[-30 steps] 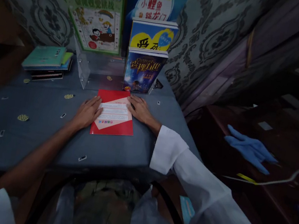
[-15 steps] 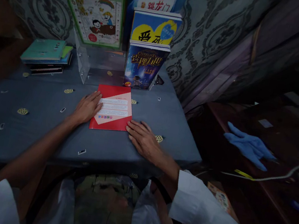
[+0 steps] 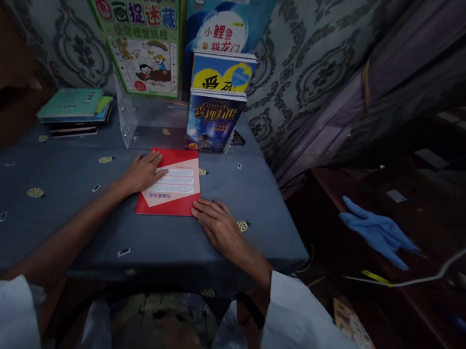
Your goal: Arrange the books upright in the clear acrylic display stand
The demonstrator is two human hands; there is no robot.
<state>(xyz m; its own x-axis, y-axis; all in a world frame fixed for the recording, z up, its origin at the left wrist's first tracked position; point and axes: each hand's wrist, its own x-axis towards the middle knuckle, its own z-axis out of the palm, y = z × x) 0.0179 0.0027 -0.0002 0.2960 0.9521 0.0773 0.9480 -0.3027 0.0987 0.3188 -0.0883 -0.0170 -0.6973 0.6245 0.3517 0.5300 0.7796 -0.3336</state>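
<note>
A red booklet (image 3: 173,184) with a pale pink text panel lies flat on the grey-blue tablecloth (image 3: 168,247). My left hand (image 3: 141,173) rests on its left edge, thumb apart from the fingers and reaching onto the panel. At the lower right corner, the outstretched fingers of my right hand (image 3: 218,225) touch the booklet's edge. Neither hand grips anything. Just behind the booklet a dark blue book (image 3: 212,124) stands upright in front of a blue and yellow book (image 3: 222,72).
A green picture book (image 3: 142,36) stands in a clear rack (image 3: 125,116) at the back. Left of it lies a stack of books (image 3: 73,105). A blue glove (image 3: 377,230) and a white cable (image 3: 442,272) are on the dark surface at right.
The view has tilted up, so the table items appear lower and more of the standing books shows. My left thumb reaches farther over the panel. The booklet stays flat between my hands.
</note>
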